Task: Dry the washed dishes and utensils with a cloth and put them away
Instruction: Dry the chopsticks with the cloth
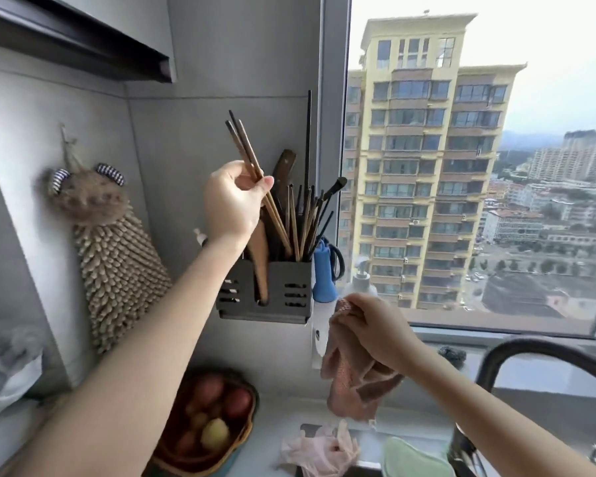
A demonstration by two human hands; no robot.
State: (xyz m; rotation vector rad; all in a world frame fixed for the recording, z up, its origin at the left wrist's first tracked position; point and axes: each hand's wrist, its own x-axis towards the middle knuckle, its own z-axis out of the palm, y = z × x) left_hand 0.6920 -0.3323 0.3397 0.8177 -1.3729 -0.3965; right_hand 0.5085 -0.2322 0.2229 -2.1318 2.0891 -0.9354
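My left hand (233,197) is raised to the wall and pinches a bundle of brown chopsticks (246,149). Their lower ends dip into the dark wall-mounted utensil holder (289,294), which is crowded with more chopsticks and a wooden spatula (260,259). My right hand (375,325) is lower and to the right, gripping a pink drying cloth (351,380) that hangs down from my fist.
A tan chenille hand towel (117,266) hangs on the left wall. A basket of fruit (210,425) sits on the counter below. A blue-handled tool (324,273) hangs beside the holder. A dark tap (516,356) arches at right, with pink gloves (320,449) beneath. A window fills the right.
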